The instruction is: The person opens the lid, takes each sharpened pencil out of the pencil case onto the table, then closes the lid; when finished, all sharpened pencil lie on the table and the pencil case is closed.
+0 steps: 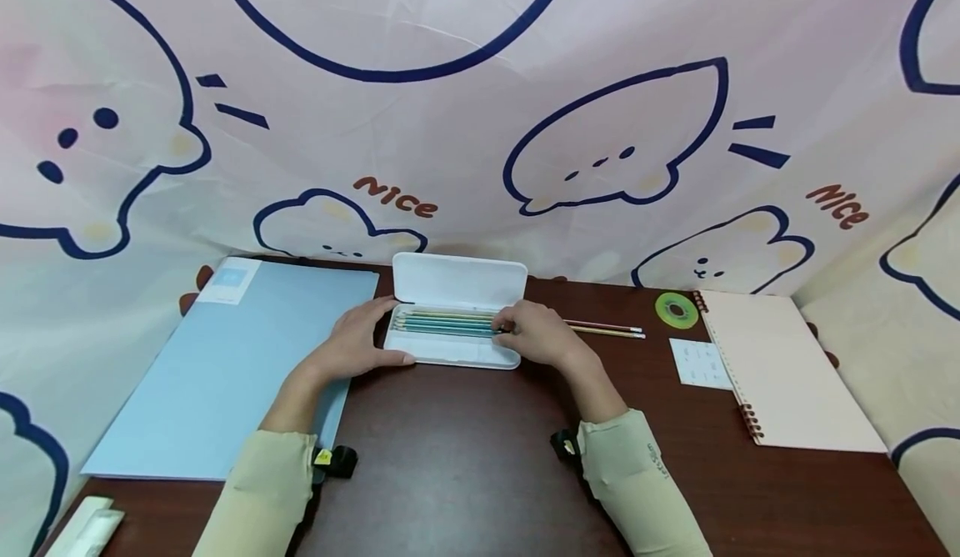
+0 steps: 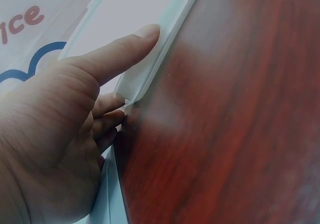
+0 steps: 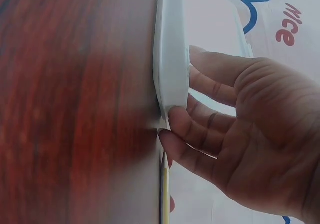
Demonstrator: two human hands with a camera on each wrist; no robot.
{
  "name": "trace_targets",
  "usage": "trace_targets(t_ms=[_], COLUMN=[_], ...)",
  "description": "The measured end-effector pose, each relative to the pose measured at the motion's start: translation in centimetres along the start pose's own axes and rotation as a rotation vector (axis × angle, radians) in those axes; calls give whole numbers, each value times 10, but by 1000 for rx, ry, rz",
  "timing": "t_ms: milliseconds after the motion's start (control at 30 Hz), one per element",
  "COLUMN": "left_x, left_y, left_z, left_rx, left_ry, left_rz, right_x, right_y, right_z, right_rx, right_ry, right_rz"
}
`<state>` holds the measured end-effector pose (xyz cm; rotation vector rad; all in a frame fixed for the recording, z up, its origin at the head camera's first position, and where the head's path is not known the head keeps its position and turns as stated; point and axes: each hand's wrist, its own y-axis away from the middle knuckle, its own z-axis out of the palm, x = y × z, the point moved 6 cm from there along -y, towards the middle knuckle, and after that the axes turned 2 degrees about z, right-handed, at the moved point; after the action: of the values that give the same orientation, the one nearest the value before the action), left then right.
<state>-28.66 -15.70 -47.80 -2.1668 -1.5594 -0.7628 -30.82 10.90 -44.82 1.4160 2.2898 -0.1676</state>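
Note:
A white pencil case (image 1: 450, 352) lies with its lid (image 1: 459, 280) raised. Several green and pale pencils (image 1: 446, 323) lie side by side inside it. My left hand (image 1: 356, 342) holds the case's left end, its thumb along the front edge and its fingers around the far side. In the left wrist view that thumb lies across the case (image 2: 145, 78). The curled thumb and index finger of my right hand (image 1: 542, 336) pinch the pencils' right ends; the tips are partly hidden. In the right wrist view, other fingers of this hand touch the case's outer end (image 3: 172, 58).
Two loose pencils (image 1: 611, 330) lie right of the case. A blue folder (image 1: 247, 357) lies at left, with white packets (image 1: 86, 530) near the front left. At right are a green disc (image 1: 677, 311), a printed card (image 1: 699, 363) and a spiral notebook (image 1: 795, 373). Printed cloth hangs behind.

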Motion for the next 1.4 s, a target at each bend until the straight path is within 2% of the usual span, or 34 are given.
trace_targets(t_ms=[367,600,767,967,1233,1400], left_x=[2,0,-1,-1,-1,-2], left_y=[-1,-3,-1,1,1,-1], left_z=[0,1,1,2,1,1], left_rx=[2,1,7,8,11,8], left_ry=[-9,-18,-16,-10,-11,-19], left_rz=[8,7,1,-7,-7,6], right_x=[-1,-1,0,3,3,10], right_y=[5,4,3,4,5,9], right_z=[-6,-2,-1,-2,-9,-17], right_rx=[39,-15,-12,23,72,112], right_ry=[0,45,32,26,26,9], right_rz=[36,9,4,52,47,65])
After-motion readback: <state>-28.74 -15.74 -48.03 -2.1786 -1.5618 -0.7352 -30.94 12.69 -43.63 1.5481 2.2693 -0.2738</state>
